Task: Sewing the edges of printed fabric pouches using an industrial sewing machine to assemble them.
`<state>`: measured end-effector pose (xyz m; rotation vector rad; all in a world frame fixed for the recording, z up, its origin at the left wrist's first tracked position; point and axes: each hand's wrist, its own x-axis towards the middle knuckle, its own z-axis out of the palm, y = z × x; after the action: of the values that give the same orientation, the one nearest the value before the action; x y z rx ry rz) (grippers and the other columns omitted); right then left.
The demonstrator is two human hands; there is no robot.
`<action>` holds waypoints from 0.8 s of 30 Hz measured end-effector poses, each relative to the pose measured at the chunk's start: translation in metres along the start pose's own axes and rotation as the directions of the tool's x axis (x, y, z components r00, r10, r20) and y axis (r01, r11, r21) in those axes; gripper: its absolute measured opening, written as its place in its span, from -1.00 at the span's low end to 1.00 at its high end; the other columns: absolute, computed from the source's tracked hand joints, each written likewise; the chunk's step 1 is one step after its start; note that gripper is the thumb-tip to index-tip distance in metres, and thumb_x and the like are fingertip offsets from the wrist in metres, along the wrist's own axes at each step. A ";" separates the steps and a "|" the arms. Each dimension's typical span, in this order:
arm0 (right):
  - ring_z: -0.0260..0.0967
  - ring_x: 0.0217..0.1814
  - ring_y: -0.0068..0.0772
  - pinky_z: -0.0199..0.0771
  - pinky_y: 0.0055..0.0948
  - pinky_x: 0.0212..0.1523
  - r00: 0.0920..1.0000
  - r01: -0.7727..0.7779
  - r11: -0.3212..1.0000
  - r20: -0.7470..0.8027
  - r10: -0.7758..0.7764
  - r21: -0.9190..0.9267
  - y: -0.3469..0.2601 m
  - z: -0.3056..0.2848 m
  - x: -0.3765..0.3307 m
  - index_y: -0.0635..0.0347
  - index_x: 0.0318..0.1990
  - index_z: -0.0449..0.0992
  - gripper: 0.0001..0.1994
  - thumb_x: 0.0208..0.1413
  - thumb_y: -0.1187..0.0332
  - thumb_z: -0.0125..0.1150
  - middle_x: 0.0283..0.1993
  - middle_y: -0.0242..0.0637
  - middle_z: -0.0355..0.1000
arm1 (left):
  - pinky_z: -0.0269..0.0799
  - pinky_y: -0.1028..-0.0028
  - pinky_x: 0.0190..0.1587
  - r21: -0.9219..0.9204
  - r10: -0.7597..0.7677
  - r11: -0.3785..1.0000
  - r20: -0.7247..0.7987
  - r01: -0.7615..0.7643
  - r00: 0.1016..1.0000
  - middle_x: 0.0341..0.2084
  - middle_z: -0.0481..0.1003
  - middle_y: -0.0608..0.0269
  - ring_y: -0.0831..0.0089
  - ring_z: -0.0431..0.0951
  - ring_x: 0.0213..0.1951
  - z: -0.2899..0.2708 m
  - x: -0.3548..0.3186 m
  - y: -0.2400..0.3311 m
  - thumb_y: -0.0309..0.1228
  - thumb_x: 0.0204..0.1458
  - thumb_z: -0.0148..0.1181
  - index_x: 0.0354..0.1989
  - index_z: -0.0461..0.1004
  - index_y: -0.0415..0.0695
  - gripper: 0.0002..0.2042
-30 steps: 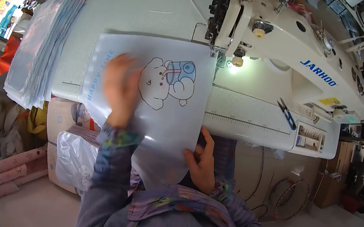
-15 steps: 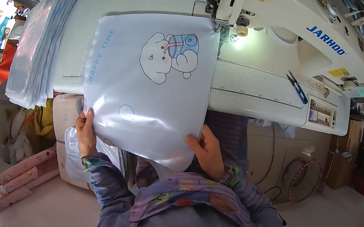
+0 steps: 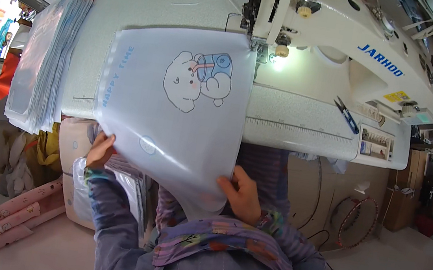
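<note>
A glossy, translucent white sheet [image 3: 144, 88] with a printed cartoon puppy and a blue cup lies on the table of a sewing machine [image 3: 358, 38]. Its far right corner is at the machine's needle area, under the lit lamp. The near part sags over the table's front edge toward my lap. My left hand [image 3: 101, 151] pinches the sheet's near left edge. At the near right edge, my right hand [image 3: 243, 194] grips it with the thumb on top. The fingers beneath the sheet are partly hidden.
A thick stack of similar sheets [image 3: 43, 60] hangs at the table's left end. Thread snips [image 3: 347, 115] lie to the right, beside a small tray of bobbins [image 3: 376, 144]. More plastic sheets [image 3: 129, 192] rest below the table on the left, near pink rolls [image 3: 14, 215].
My left hand has shifted slightly and turned inward, lifting and bending the sheet's near left corner. The near edge now curves more. The whole scene sits a little lower in view.
</note>
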<state>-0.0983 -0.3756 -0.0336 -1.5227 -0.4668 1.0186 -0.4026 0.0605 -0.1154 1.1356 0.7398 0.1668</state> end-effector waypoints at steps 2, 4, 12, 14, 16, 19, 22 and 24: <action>0.39 -0.21 -0.70 0.44 -0.57 -0.17 0.992 0.018 0.996 -0.126 -0.007 0.088 -0.017 0.003 -0.002 0.29 0.40 0.36 -0.52 0.36 0.51 0.24 -0.23 -0.36 0.56 | 0.38 0.28 0.29 0.042 0.067 0.997 -0.115 -0.062 0.991 0.15 0.58 0.10 0.26 0.55 0.17 0.028 -0.002 -0.011 -0.31 0.31 0.28 0.32 0.43 -0.31 -0.52; 0.38 -0.24 -0.71 0.44 -0.57 -0.20 0.975 0.054 0.980 -0.220 -0.011 0.189 -0.020 0.004 -0.005 0.26 0.47 0.30 -0.44 0.34 0.54 0.26 -0.26 -0.35 0.55 | 0.41 0.33 0.26 -0.004 0.054 0.998 -0.203 -0.056 0.978 0.15 0.59 0.12 0.31 0.57 0.15 0.041 -0.022 -0.007 -0.32 0.32 0.28 0.33 0.43 -0.30 -0.52; 0.37 -0.40 -0.70 0.43 -0.58 -0.33 0.989 0.104 0.970 -0.076 -0.123 -0.217 -0.028 -0.016 0.008 0.20 0.57 0.18 -0.29 0.30 0.54 0.29 -0.49 -0.34 0.49 | 0.48 0.46 -0.04 0.134 0.113 0.989 -0.435 -0.060 0.894 -0.14 0.66 0.29 0.52 0.60 -0.17 0.093 -0.040 0.033 -0.14 0.28 0.36 0.10 0.59 -0.19 -0.61; 0.37 -0.42 -0.69 0.43 -0.56 -0.34 0.989 0.132 0.954 -0.023 -0.143 -0.269 -0.036 -0.029 0.017 0.20 0.53 0.26 -0.35 0.30 0.54 0.28 -0.50 -0.33 0.46 | 0.45 0.49 -0.05 0.163 0.125 0.985 -0.443 -0.057 0.888 -0.17 0.66 0.32 0.56 0.57 -0.18 0.087 -0.037 0.029 -0.15 0.28 0.38 0.07 0.61 -0.21 -0.61; 0.37 -0.44 -0.67 0.42 -0.55 -0.36 0.986 0.162 0.935 0.027 -0.162 -0.316 -0.049 -0.050 0.034 0.21 0.48 0.33 -0.41 0.31 0.54 0.26 -0.52 -0.33 0.44 | 0.42 0.52 -0.07 0.195 0.138 0.979 -0.449 -0.054 0.883 -0.20 0.66 0.35 0.60 0.54 -0.20 0.088 -0.035 0.032 -0.16 0.27 0.40 0.05 0.62 -0.23 -0.62; 0.52 -0.29 -0.39 0.53 -0.44 -0.24 0.789 0.491 0.634 -0.004 -0.614 -0.597 -0.090 -0.077 0.073 0.23 0.36 0.44 -0.53 0.30 0.52 0.25 -0.17 -0.16 0.57 | 0.40 0.53 -0.10 0.259 0.183 0.963 -0.451 -0.068 0.874 -0.22 0.65 0.37 0.62 0.52 -0.22 0.105 -0.040 0.040 -0.15 0.27 0.40 0.01 0.63 -0.24 -0.62; 0.54 0.25 -0.05 0.58 -0.22 0.18 0.697 0.605 0.430 0.186 -0.692 -0.670 -0.118 -0.091 0.136 0.24 0.32 0.47 -0.53 0.28 0.40 0.33 0.34 -0.05 0.47 | 0.40 0.54 -0.11 0.231 0.160 0.971 -0.452 -0.059 0.877 -0.23 0.65 0.37 0.62 0.52 -0.23 0.113 -0.037 0.044 -0.15 0.26 0.41 -0.02 0.64 -0.24 -0.63; 0.45 0.36 -0.04 0.48 -0.16 0.31 0.709 0.588 0.355 0.251 -0.659 -0.727 -0.121 -0.105 0.165 0.23 0.32 0.47 -0.50 0.25 0.34 0.37 0.38 -0.06 0.44 | 0.41 0.54 -0.13 0.248 0.163 0.967 -0.453 -0.052 0.877 -0.27 0.64 0.37 0.62 0.53 -0.25 0.114 -0.035 0.045 -0.17 0.26 0.41 -0.05 0.65 -0.25 -0.65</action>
<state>0.1055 -0.2822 0.0173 -1.8568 -1.4612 0.0635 -0.3484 -0.0234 -0.0363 1.3781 1.1500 0.4764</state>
